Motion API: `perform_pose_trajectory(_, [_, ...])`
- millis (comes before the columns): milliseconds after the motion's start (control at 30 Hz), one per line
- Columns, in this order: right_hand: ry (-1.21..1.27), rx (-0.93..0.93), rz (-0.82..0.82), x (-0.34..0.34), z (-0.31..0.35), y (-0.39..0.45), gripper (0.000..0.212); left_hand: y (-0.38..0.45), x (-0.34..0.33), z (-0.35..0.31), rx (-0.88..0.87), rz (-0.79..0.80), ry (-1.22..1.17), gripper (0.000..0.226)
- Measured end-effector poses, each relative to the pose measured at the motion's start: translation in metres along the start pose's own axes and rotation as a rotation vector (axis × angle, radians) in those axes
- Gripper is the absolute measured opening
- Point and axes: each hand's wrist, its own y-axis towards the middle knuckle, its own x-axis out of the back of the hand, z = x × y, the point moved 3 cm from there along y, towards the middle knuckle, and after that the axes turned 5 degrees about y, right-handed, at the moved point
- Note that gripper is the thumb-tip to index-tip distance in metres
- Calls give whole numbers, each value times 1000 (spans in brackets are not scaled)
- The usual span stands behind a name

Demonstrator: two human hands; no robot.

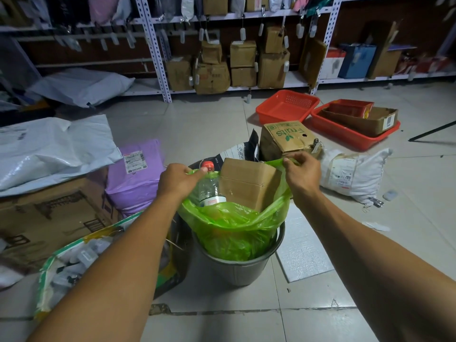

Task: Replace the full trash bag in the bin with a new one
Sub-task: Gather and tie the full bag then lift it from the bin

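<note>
Now both forearms reach forward and down over the grey bin (237, 270), which stands on the tiled floor (320, 317). The left hand (179, 181) has its fingers curled round the left rim of the green trash bag (234, 228), thumb pressed along the plastic beside a red bottle cap. The right hand (302, 172) pinches the bag's right rim between thumb and fingertips, wrist bent, holding that edge higher than the left one. The bag sits partly inside the bin, its upper part raised above the bin's rim and stretched open between the two hands.

Open floor lies in front of the bin and to its right, where a white bubble-textured sheet (302, 245) lies flat just beside it. To the left the way is crowded: a large flattened brown carton (49, 218), a purple parcel (134, 178) and a clear bag with a green and yellow border (81, 265) stand close against the bin. Behind it stands a "Fruits" box (286, 139), and farther back two red plastic baskets (287, 107).

The bag is thin, translucent and crinkled. Inside it a plain cardboard box (249, 183) stands tilted, touching a clear plastic bottle (209, 187) with a red cap
</note>
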Motion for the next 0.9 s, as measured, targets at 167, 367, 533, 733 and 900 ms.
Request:
perform_pose_trajectory(167, [-181, 30, 129, -1, 4, 0, 22, 0, 6, -4, -58, -32, 189, 37])
perform_pose_trajectory(367, [-459, 48, 259, -8, 6, 3, 18, 7, 8, -15, -52, -203, 116, 29])
perform_pose_trajectory(533, [-416, 137, 242, -13, 11, 11, 20, 13, 2, -21, -32, -231, 5, 36])
perform_pose_trajectory(733, [-196, 81, 141, -27, 19, 20, 15, 16, 3, -20, 26, -301, -69, 35])
perform_pose_trajectory(900, [-33, 7, 54, -38, 20, 27, 23, 28, 9, -12, 46, -369, -242, 30])
